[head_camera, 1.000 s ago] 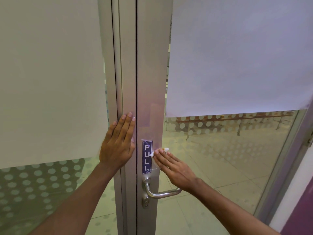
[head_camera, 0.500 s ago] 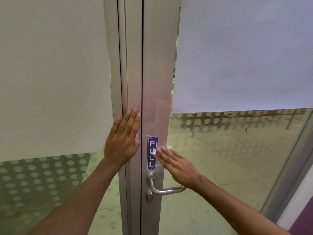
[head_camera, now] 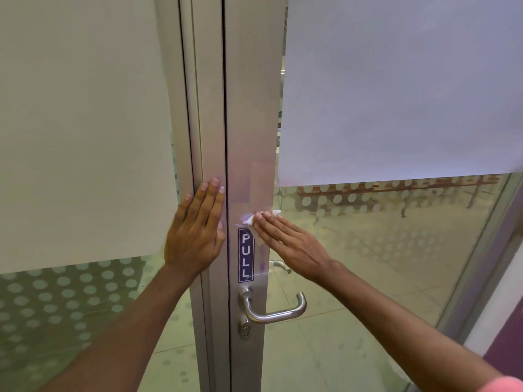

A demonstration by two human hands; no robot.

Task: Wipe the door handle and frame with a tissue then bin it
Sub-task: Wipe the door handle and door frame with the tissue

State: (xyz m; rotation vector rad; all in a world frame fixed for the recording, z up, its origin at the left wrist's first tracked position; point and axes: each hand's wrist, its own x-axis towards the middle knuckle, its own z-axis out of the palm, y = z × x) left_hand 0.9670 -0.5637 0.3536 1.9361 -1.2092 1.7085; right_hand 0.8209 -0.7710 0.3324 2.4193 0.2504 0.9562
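Observation:
A grey metal door frame point(head_camera: 252, 114) runs up the middle of the view, with a blue PULL sticker point(head_camera: 245, 254) on it. Below the sticker sits a silver lever handle point(head_camera: 278, 314). My right hand point(head_camera: 288, 243) lies flat on the frame just above and beside the sticker, pressing a small white tissue point(head_camera: 254, 226) against the metal; most of the tissue is hidden under the fingers. My left hand point(head_camera: 195, 233) rests flat on the neighbouring frame post, fingers together and pointing up, holding nothing.
Glass panels flank the frame, each covered above by white sheets point(head_camera: 396, 86) and dotted frosting lower down. A second handle point(head_camera: 278, 265) shows through the glass behind. A purple wall point(head_camera: 506, 332) stands at the far right. No bin is visible.
My right hand has slid the tissue up the frame, from beside the PULL sticker to its top edge. The left hand has stayed on the post. The view has shifted slightly.

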